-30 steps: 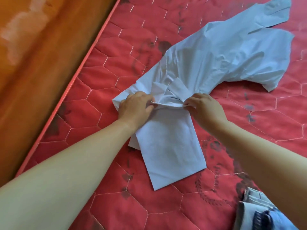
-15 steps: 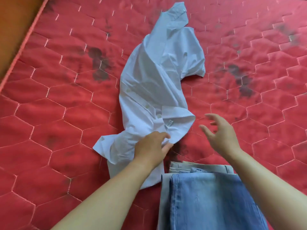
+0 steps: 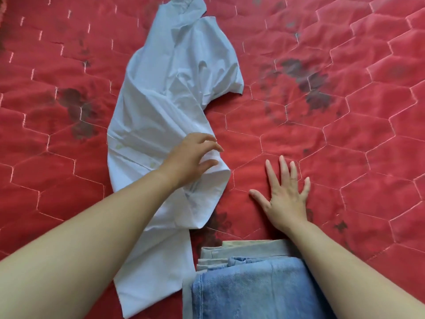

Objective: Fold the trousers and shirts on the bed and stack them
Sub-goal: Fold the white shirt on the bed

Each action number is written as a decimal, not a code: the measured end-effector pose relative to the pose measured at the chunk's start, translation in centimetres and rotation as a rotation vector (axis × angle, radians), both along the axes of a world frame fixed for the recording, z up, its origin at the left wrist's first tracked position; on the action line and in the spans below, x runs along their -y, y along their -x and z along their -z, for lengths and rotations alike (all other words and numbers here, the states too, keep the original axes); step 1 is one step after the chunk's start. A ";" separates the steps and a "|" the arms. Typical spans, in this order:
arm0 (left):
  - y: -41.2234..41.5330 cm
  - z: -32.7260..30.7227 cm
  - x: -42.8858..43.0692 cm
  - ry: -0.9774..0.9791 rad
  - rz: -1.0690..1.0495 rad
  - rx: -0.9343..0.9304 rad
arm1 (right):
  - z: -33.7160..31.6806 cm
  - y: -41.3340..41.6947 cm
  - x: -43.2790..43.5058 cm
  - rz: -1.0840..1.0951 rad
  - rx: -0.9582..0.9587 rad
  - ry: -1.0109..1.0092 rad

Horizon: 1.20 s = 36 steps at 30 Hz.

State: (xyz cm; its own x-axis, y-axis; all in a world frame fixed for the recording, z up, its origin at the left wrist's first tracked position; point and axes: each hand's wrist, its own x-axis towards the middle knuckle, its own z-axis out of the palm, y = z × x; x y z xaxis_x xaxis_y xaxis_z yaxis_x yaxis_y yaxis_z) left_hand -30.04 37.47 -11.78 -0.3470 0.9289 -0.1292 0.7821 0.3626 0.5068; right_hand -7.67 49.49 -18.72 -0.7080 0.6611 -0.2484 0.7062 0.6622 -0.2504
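A pale blue button shirt (image 3: 161,116) lies crumpled in a long strip on the red quilted mattress (image 3: 345,134), collar end far away and a sleeve running toward me. My left hand (image 3: 190,157) hovers over the shirt's near right edge, fingers loosely curved and holding nothing that I can see. My right hand (image 3: 285,194) rests flat on the bare mattress to the right of the shirt, fingers spread. Folded blue jeans (image 3: 248,291) lie at the bottom on top of folded beige trousers (image 3: 243,248), right next to the shirt's sleeve.
Dark printed patches mark the mattress at the left (image 3: 76,111) and the upper right (image 3: 305,84). Bare red mattress stretches to the right and left of the shirt.
My left hand has let go of the shirt and lifted over its right edge. My right hand has come down flat onto the mattress. The view has shifted right, away from the bed's edge.
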 end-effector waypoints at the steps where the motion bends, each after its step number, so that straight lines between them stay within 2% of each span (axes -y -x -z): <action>1: 0.3 0.4 -0.7 0.035 0.062 -0.020 | 0.1 0.0 0.1 0.000 -0.007 -0.010; 5: 1.0 1.5 -1.5 0.151 0.193 -0.111 | 0.4 0.0 0.3 0.006 -0.023 -0.029; 12: 1.4 0.4 -0.5 0.147 0.257 -0.369 | 0.1 0.0 0.1 -0.006 -0.020 0.002; 16: 0.1 -5.3 0.0 0.022 0.123 -0.225 | -3.1 -0.4 -1.4 -0.001 -0.027 0.264; 19: -1.1 -12.2 0.0 -0.120 -0.093 -0.140 | -9.7 -1.5 -2.3 0.091 -0.253 0.493; 24: -5.1 -27.5 -2.0 -0.395 -0.357 -0.074 | -25.3 -4.3 -1.6 0.114 -0.547 0.526; 31: -14.7 -52.4 -5.5 -0.685 -0.272 -0.178 | -47.1 -10.3 -4.9 0.122 -0.780 0.512; 36: -21.9 -64.8 -7.7 -0.921 -0.304 -0.210 | -58.7 -15.7 -8.2 0.003 -0.907 0.486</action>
